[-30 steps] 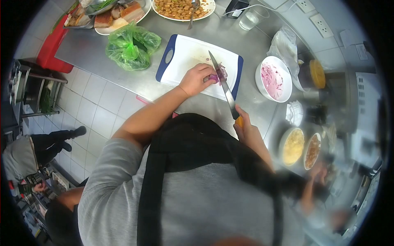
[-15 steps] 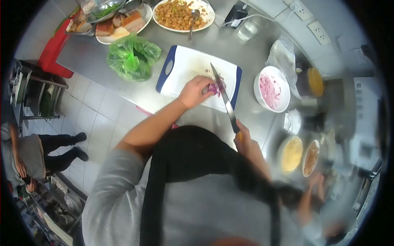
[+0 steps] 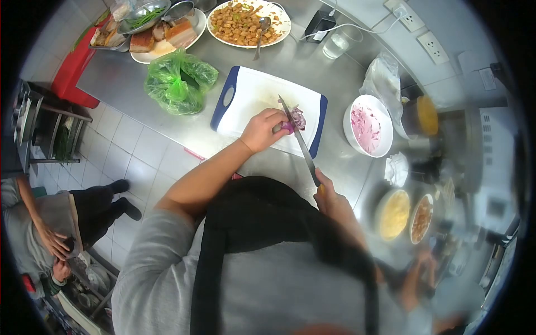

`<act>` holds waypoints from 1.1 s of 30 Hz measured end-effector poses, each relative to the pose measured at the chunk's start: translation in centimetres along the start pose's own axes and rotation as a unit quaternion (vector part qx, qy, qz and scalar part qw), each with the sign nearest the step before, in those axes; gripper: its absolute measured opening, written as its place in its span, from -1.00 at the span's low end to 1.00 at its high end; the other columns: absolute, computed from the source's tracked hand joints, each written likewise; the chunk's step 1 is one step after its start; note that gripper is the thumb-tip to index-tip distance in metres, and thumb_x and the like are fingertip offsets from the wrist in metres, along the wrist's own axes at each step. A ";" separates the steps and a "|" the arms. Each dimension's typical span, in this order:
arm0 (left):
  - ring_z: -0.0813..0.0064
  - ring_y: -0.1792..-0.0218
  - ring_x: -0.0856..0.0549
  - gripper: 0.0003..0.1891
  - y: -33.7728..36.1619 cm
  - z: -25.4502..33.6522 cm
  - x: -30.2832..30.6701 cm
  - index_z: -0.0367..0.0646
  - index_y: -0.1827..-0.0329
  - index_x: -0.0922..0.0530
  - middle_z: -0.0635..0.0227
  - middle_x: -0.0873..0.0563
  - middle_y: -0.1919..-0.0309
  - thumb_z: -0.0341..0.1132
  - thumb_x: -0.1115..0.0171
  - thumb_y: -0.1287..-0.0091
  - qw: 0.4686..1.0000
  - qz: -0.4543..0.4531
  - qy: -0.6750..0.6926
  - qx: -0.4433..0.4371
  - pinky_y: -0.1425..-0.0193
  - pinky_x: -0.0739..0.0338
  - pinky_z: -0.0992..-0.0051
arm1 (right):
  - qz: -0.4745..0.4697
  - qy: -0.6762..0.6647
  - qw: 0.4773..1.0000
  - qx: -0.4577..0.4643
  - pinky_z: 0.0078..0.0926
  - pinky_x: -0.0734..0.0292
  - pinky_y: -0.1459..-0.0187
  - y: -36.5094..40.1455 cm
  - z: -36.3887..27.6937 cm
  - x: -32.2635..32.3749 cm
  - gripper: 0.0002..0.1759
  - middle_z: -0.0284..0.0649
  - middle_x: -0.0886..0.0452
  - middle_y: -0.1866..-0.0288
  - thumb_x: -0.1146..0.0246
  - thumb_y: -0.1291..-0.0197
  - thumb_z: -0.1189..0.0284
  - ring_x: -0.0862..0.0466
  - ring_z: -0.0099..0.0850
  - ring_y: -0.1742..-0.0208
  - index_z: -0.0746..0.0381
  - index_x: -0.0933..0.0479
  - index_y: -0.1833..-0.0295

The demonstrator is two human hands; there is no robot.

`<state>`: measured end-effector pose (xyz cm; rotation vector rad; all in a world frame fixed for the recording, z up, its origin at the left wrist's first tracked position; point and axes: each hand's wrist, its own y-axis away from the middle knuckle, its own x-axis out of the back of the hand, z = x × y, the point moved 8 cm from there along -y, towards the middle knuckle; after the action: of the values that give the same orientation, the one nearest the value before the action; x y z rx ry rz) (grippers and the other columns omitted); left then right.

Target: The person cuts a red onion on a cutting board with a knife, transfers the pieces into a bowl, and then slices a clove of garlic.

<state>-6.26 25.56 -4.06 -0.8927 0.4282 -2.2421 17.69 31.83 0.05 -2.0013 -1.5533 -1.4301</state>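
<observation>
On a white cutting board with blue ends (image 3: 257, 92), my left hand (image 3: 262, 130) is closed over a piece of red onion (image 3: 287, 127), its fingers curled against it. Chopped red onion (image 3: 299, 118) lies in a small heap just right of the blade. My right hand (image 3: 335, 202) grips the handle of a long kitchen knife (image 3: 301, 140), whose blade lies slantwise across the board beside my left fingertips. To the right of the board stands a white bowl (image 3: 349, 134) with purple onion bits inside.
A knotted green plastic bag (image 3: 177, 84) sits left of the board. Behind are a plate of diced food (image 3: 245, 22), a plate of meat slabs (image 3: 181, 34) and a glass (image 3: 336, 43). A yellow-filled bowl (image 3: 394, 215) stands right. Other people are at far left and lower right.
The knife and my right hand have shifted slightly left, and more cut onion shows right of the blade. The person at far left has moved closer to the middle.
</observation>
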 end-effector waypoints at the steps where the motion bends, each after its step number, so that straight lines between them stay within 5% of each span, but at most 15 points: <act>1: 0.20 0.09 -0.70 -0.69 0.0 0.0 0.0 -0.13 0.13 -0.67 0.21 -0.71 0.11 -0.36 -0.52 -0.05 1.000 0.001 0.000 -0.001 0.00 -0.63 0.35 | -0.002 0.006 1.000 0.004 0.06 -0.50 0.28 0.0 -0.3 0.4 -0.23 0.15 -0.64 0.42 -0.24 -0.28 0.43 -0.65 0.21 0.32 -0.12 -0.05 -0.52; 15: 0.24 0.14 -0.69 -0.72 0.0 -0.2 0.1 -0.12 0.17 -0.64 0.29 -0.69 0.19 -0.38 -0.49 -0.04 1.000 0.010 0.016 0.016 0.05 -0.63 0.36 | -0.011 -0.030 0.999 0.028 0.13 -0.46 0.21 -5.1 0.7 -2.2 -0.32 0.23 -0.64 0.32 -0.11 -0.41 0.39 -0.63 0.27 0.25 -0.04 0.01 -0.54; 33: 0.27 0.25 -0.67 -0.74 0.0 0.0 0.1 -0.12 0.23 -0.61 0.33 -0.64 0.28 -0.35 -0.50 -0.04 1.000 0.023 0.016 0.002 0.15 -0.62 0.36 | -0.027 -0.030 0.999 0.007 0.06 -0.50 0.20 -0.9 -0.8 1.0 -0.28 0.21 -0.64 0.31 -0.18 -0.36 0.44 -0.64 0.24 0.23 -0.07 -0.03 -0.54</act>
<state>-6.34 25.46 -4.04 -0.8382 0.4530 -2.2171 16.52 32.29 0.90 -2.0271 -1.6510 -1.3858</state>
